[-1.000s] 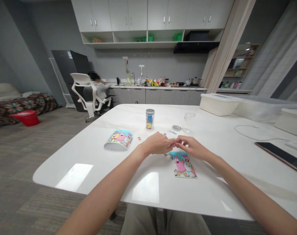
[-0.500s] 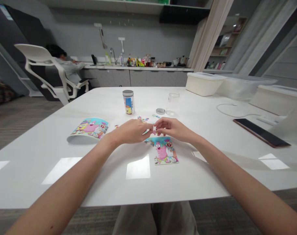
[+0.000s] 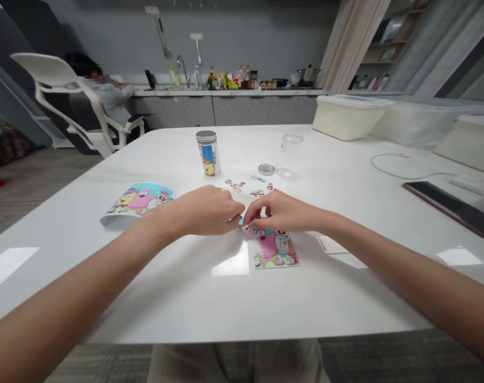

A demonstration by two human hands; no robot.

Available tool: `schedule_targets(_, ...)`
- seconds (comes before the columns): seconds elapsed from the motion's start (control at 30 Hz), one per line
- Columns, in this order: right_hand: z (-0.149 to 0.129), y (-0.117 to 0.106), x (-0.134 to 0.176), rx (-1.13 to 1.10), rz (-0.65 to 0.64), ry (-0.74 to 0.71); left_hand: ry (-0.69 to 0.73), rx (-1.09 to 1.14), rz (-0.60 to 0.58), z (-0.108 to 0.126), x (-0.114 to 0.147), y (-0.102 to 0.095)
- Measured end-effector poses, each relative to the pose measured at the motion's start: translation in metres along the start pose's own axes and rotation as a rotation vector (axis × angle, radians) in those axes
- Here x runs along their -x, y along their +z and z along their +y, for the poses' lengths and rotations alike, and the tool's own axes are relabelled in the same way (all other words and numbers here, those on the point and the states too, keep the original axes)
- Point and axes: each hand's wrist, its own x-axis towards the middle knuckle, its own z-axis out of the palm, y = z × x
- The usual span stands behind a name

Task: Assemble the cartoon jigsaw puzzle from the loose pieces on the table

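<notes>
A partly joined jigsaw puzzle with a pink cartoon starfish lies flat on the white table. At its upper left corner my right hand pinches a small puzzle piece, mostly covered by the fingertips. My left hand is closed just left of it, fingers curled and thumb pressed in; what it grips is hidden. Beyond the hands lie loose puzzle pieces in small groups. A curled picture sheet with the same cartoon figures rests left of my left hand.
Further back stand a lidded picture jar, a clear open jar and a metal lid. To the right are a phone, a white cable and storage boxes. Another person sits at the far left.
Both hands have come down and slightly nearer, from above the loose pieces to the puzzle's upper left corner. The head view has tilted lower, showing more loose pieces.
</notes>
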Motion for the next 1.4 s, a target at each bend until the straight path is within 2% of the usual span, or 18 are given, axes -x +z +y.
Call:
schedule_targets(0.17, 0.005, 0.016, 0.007, -0.11, 0.125, -0.024, 0.147, 0.054, 0.188, 0.002, 0.006, 0.025)
schedule_targets(0.27, 0.006, 0.022, 0.014, -0.119, 0.153, -0.044, 0.25, 0.138, 0.225, 0.006, 0.015, 0.036)
schedule_targets(0.37, 0.007, 0.023, 0.016, -0.132, 0.154, -0.057, 0.296, 0.154, 0.275, 0.008, 0.018, 0.038)
schedule_targets(0.6, 0.007, 0.022, 0.016, -0.144, 0.062, -0.07, 0.335, 0.112, 0.395, 0.005, 0.018, 0.036)
schedule_targets(0.93, 0.006, 0.025, 0.017, -0.074, 0.097, -0.193, 0.385, 0.142, 0.36, 0.012, 0.019, 0.037)
schedule_targets(1.4, 0.005, 0.027, 0.016, -0.054, 0.094, -0.221, 0.377, 0.158, 0.365, 0.014, 0.019, 0.04)
